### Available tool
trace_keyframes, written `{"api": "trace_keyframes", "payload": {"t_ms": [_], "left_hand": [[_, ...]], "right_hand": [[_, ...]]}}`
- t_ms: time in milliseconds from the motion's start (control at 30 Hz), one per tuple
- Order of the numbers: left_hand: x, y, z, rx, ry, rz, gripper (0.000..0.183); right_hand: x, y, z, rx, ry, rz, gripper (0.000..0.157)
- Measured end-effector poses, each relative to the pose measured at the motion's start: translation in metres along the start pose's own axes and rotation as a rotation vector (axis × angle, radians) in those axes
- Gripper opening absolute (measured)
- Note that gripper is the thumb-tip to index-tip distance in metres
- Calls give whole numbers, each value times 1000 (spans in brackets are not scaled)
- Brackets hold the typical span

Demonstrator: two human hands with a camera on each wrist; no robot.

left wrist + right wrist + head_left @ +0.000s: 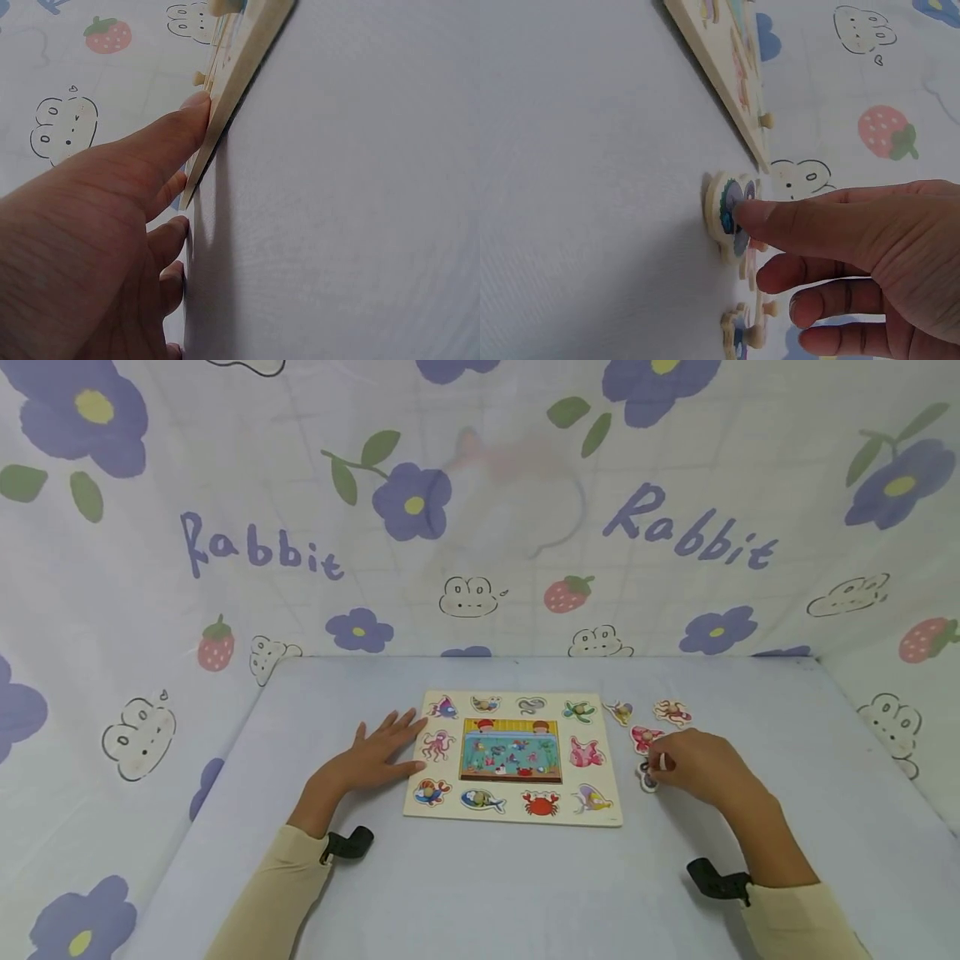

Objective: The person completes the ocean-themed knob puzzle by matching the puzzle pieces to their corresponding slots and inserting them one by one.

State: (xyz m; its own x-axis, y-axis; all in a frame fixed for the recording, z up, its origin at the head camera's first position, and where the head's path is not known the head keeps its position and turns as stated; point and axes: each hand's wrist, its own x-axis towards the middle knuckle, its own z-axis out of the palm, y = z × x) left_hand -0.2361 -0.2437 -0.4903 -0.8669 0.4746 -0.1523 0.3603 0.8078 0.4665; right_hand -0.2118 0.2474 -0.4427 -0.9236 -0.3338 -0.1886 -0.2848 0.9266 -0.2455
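A wooden peg puzzle board [512, 812] with a fish-tank picture lies flat on the table. My left hand [381, 750] is spread at its left side, fingertips and thumb touching the edge; the left wrist view shows the thumb [169, 139] along the board's side. To the right of the board, my right hand [699, 767] pinches a grey puzzle piece [726, 214] by its knob, which the thumb hides. The piece is close over the table, tilted in the right wrist view. Just beyond it lies a red-pink fish piece [645, 737], partly covered by the fingers.
An octopus piece [672, 712] and a yellow-purple fish piece [620, 712] lie beyond the right hand, near the board's upper right corner. Several knobbed pieces sit in the board, including a turtle [579, 710]. A printed cloth wall [517, 552] stands behind the table.
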Motion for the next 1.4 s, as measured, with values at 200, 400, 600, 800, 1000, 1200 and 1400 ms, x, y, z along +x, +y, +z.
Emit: {"api": "trace_keyframes", "payload": {"t_ms": [200, 400, 600, 800, 1000, 1200, 1400], "left_hand": [[0, 0, 0, 5, -1, 0, 78], [1, 2, -1, 15, 0, -4, 78], [1, 2, -1, 21, -4, -5, 78], [2, 0, -1, 23, -6, -6, 78], [2, -2, -2, 34, -4, -6, 78], [0, 2, -3, 19, -8, -11, 78], [0, 2, -1, 11, -5, -8, 78]], "right_hand": [[3, 0, 4, -28, 17, -7, 7], [1, 2, 6, 0, 31, 17, 19], [-1, 1, 8, 19, 66, 15, 18], [0, -1, 5, 10, 94, -10, 13], [1, -3, 1, 28, 79, -50, 6], [4, -3, 6, 43, 41, -51, 8], [3, 0, 7, 62, 60, -32, 11]]}}
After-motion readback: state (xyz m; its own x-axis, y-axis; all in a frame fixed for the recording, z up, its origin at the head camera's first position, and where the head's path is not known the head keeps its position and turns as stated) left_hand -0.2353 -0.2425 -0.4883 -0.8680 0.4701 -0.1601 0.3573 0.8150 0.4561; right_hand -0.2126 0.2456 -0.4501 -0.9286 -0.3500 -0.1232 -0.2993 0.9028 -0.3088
